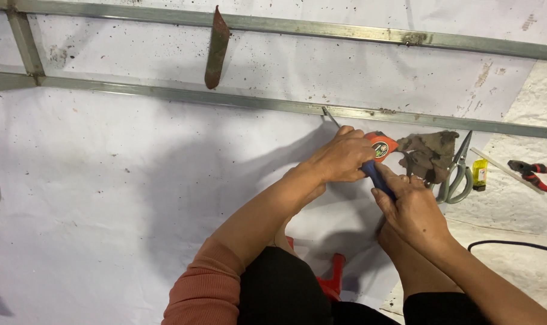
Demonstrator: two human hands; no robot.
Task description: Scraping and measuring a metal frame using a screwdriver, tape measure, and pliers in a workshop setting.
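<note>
My left hand [342,157] wraps over the front of a hand tool [382,147] that has an orange head and a blue handle. My right hand [413,209] grips the blue handle from below. A thin metal tip [330,117] sticks out past my left fingers and reaches the lower metal rail [165,94]. Both hands rest above a white sheet [105,192] speckled with dirt.
A second metal rail [321,28] runs along the top, with a rusty brown blade [216,48] standing between the rails. Right of my hands lie a crumpled brown cloth [431,154], scissors [457,174], a small yellow item [479,173], red-handled pliers [535,176] and a black cable [514,244]. A red object [332,281] sits by my knees.
</note>
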